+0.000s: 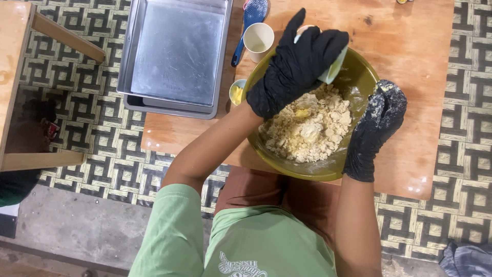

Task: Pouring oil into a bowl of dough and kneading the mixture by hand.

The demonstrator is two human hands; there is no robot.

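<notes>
Your left hand (294, 64), in a black glove, is wrapped around a small pale cup (334, 69) and has it tipped over the far side of the olive-green mixing bowl (359, 77), right above the crumbly yellowish dough (310, 128). Your right hand (376, 128) is curled over the bowl's right rim, glove dusted with flour, steadying it. The main risk I'd flag: that bowl sits at the near edge of the low wooden table (410, 46), part of it hanging over toward your lap, so a hard push down could tip it off. Also, whatever's in the cup could dump all at once and leave you with one soggy patch. Floury gloves are slippery too, so the cup could slide. The paper cup (258, 41) and blue spoon (248, 25) on the far left are easy to elbow, as are the stacked metal trays (174, 51).
</notes>
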